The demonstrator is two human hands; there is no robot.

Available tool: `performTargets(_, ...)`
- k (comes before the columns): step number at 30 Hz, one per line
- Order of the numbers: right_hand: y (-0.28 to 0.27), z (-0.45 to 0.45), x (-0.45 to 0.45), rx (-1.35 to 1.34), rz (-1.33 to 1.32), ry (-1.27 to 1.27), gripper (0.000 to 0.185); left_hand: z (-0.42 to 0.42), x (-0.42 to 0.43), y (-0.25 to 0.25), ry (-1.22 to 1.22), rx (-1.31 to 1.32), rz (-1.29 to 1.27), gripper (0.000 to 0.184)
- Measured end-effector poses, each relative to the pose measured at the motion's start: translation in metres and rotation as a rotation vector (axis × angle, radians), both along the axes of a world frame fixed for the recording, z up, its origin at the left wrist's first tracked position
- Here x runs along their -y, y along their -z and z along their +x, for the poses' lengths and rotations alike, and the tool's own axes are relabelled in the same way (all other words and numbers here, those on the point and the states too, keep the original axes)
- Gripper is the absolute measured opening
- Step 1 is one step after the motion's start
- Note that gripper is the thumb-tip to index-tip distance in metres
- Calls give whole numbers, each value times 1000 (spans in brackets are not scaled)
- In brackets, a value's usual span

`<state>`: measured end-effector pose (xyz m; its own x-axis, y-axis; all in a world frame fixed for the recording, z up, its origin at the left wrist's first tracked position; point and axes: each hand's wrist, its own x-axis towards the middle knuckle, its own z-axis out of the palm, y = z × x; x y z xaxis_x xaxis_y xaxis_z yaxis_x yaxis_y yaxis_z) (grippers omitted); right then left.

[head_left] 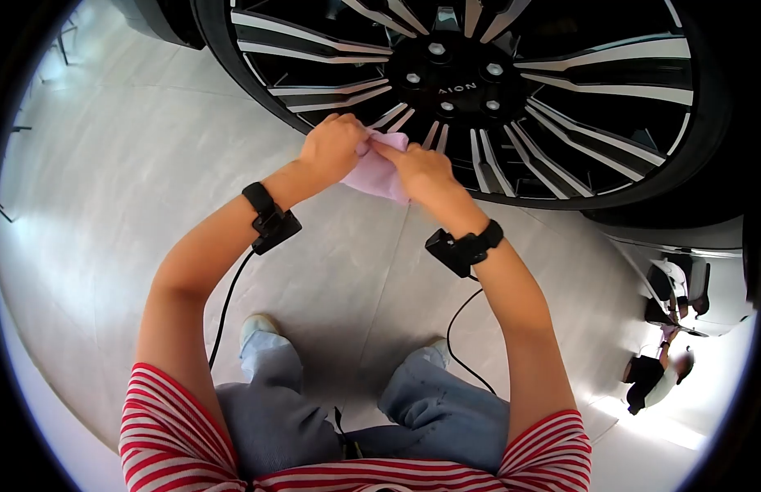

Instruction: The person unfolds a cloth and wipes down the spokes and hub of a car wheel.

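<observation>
A pink cloth (379,175) is stretched between my two hands, just in front of a car wheel (458,82) with black and silver spokes and "AION" on its hub. My left hand (334,146) has its fingers closed on the cloth's left side. On the other side, my right hand (427,170) grips the cloth, its fingers close to the left hand's. The cloth hangs down below the fingers. Whether it touches the spokes, I cannot tell. Both wrists carry black strapped devices with cables.
The tyre (269,94) curves round the rim, with dark car bodywork beside it. Grey floor (134,156) spreads below and left. Black cables (452,328) run from the wrists past my legs. Another person (655,381) is by the car at the right.
</observation>
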<state>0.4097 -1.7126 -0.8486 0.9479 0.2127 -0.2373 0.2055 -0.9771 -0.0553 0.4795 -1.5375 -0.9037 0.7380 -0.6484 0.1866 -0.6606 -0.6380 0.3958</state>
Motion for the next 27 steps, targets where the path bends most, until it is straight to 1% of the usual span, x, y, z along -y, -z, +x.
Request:
performTargets(1, -13, 2, 2, -45, 37, 9, 60, -3, 1, -10, -11, 8, -46, 29)
performTargets(4, -44, 7, 5, -178, 12, 95, 54, -14, 7, -39, -18, 72, -150, 26)
performTargets(5, -43, 6, 13, -62, 77, 47, 50, -15, 12, -46, -13, 117, -166, 25)
performTargets(6, -53, 8, 16, -70, 81, 101, 50, -16, 17, -53, -8, 158, -183, 24)
performTargets(9, -107, 9, 13, -124, 85, 225, 50, -11, 35, -67, -15, 260, -218, 23)
performTargets(10, -99, 10, 25, -131, 219, 255, 49, -13, 43, -69, 3, 284, -235, 24)
performTargets(11, -95, 3, 28, -74, 169, 227, 50, -16, 48, -68, 21, 304, -279, 31)
performTargets(12, -90, -3, 30, -16, 118, 193, 50, -22, 53, -64, 44, 317, -292, 35)
performTargets(14, -67, -19, 37, 69, 98, 165, 54, -33, 57, -50, 68, 351, -303, 42)
performTargets(15, -54, -23, 41, 38, 40, 190, 60, -35, 58, -37, 140, 378, -228, 49)
performTargets(18, -14, -37, 50, 287, -40, 147, 64, -47, 65, -30, 107, 454, -105, 52)
performTargets(19, -1, -38, 56, 365, -39, 96, 65, -43, 68, -23, 138, 491, -157, 54)
performTargets(20, 10, -42, 64, 325, 25, 99, 68, -44, 69, -14, 157, 503, -128, 55)
performTargets(22, 17, -48, 70, 251, 160, 104, 75, -45, 70, -14, 194, 535, -63, 56)
performTargets(23, 18, -50, 77, 198, 228, 77, 79, -49, 70, -14, 183, 569, 43, 58)
performTargets(26, 17, -51, 88, 65, 153, 43, 79, -57, 68, -14, 224, 541, 188, 58)
performTargets(27, 21, -53, 88, 45, 130, 60, 79, -58, 68, -9, 225, 551, 160, 59)
